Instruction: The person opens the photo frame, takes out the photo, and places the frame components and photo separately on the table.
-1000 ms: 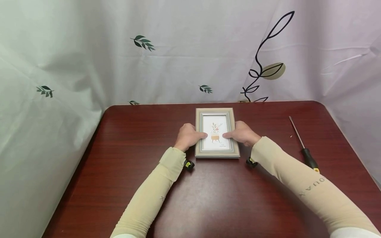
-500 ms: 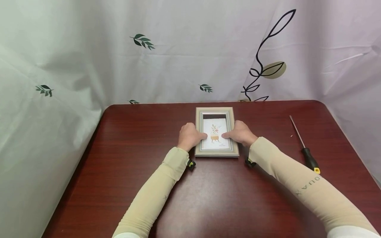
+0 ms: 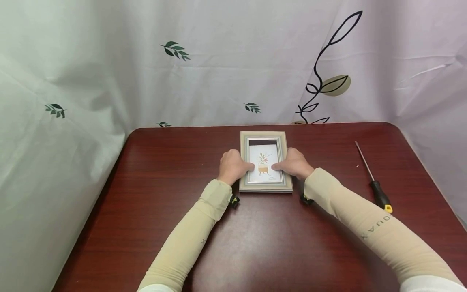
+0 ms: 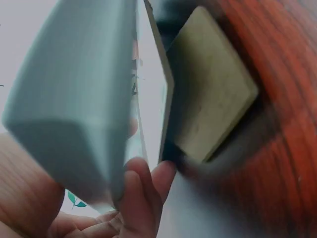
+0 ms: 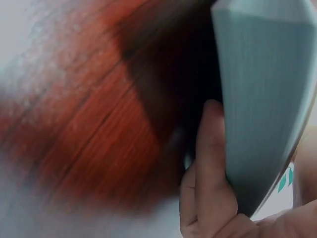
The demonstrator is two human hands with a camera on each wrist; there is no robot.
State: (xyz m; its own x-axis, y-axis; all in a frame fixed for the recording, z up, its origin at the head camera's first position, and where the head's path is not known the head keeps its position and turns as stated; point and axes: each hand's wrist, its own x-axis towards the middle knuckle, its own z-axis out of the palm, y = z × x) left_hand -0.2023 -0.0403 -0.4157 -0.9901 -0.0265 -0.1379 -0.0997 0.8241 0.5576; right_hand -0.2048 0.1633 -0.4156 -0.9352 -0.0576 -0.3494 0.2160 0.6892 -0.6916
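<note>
In the head view my left hand (image 3: 233, 165) and right hand (image 3: 295, 163) grip a cream picture frame (image 3: 265, 188) by its long sides, thumbs over the front. Inside it, a white card (image 3: 263, 162) with a potted-plant drawing sits low, leaving a dark gap along the top. From the left wrist, a thin white panel (image 4: 154, 84) stands apart from the back of the frame (image 4: 74, 74), with left fingertips (image 4: 166, 174) at its lower end. Behind it is a brown board (image 4: 213, 84), near the table. Right fingers (image 5: 210, 158) curl behind the frame's side in the right wrist view.
A screwdriver (image 3: 379, 194) with a black and yellow handle lies on the right of the reddish-brown table (image 3: 164, 162). A tiny light speck (image 3: 357, 166) is near its shaft. A pale curtain (image 3: 219, 61) with leaf prints hangs behind the table.
The card has slid down within the frame, opening the dark gap at the top. Both hands keep their grip, and the frame has barely moved.
</note>
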